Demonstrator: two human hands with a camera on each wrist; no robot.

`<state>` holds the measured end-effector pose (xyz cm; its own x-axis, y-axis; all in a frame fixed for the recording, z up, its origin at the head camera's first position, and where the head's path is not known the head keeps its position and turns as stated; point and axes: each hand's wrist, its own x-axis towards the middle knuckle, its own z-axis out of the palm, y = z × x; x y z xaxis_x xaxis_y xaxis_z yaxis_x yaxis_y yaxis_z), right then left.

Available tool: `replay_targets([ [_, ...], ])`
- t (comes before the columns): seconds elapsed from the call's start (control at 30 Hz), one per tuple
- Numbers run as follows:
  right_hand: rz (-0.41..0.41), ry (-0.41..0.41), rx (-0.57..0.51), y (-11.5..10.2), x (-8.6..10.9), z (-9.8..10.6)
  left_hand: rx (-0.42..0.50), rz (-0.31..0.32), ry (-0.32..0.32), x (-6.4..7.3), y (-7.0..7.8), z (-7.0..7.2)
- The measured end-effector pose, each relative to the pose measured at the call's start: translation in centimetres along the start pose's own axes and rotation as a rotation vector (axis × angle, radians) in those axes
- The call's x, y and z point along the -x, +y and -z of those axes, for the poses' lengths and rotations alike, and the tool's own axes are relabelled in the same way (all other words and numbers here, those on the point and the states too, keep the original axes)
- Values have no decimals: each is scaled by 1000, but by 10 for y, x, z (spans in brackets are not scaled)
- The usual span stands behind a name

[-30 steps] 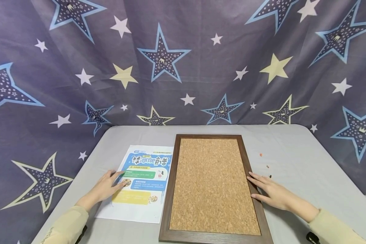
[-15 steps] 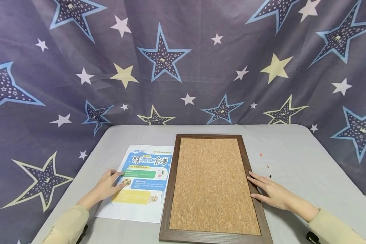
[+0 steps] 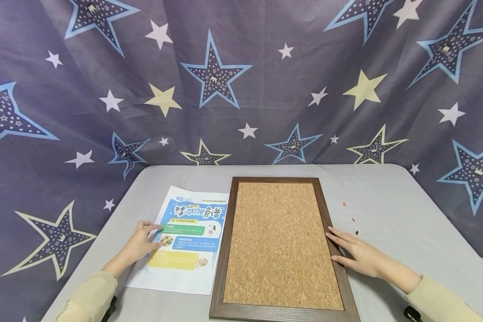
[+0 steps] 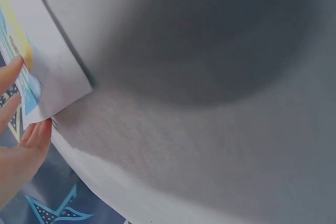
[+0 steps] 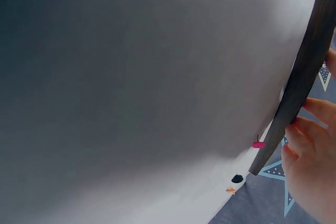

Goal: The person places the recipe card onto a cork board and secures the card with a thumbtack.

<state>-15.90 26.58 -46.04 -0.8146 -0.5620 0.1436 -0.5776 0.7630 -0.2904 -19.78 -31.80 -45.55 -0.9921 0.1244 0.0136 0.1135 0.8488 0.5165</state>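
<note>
A printed poster sheet with blue, green and yellow panels lies left of a cork board. My left hand pinches the sheet's left edge. In the left wrist view, some fingertips are beneath the sheet and others show over its printed face. The sheet's upper left part is raised off the table. My right hand rests with fairly straight fingers on the right side of the board's dark brown wooden frame; the right wrist view shows fingertips along that frame.
Right of the board lie several small thumbtacks: a red one, a brownish one and a dark one. They stand near my right hand on the grey tabletop. A star-patterned curtain hangs behind the table.
My left fingers have taken hold of the sheet's left edge, and its upper left corner has risen slightly. The right hand and the cork board have stayed in place.
</note>
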Motion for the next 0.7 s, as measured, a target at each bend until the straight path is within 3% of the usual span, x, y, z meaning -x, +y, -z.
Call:
replay_targets([
  [0.7, -20, -1, -19, -1, 1, 0, 96, -32, 55, -1, -8, 12],
])
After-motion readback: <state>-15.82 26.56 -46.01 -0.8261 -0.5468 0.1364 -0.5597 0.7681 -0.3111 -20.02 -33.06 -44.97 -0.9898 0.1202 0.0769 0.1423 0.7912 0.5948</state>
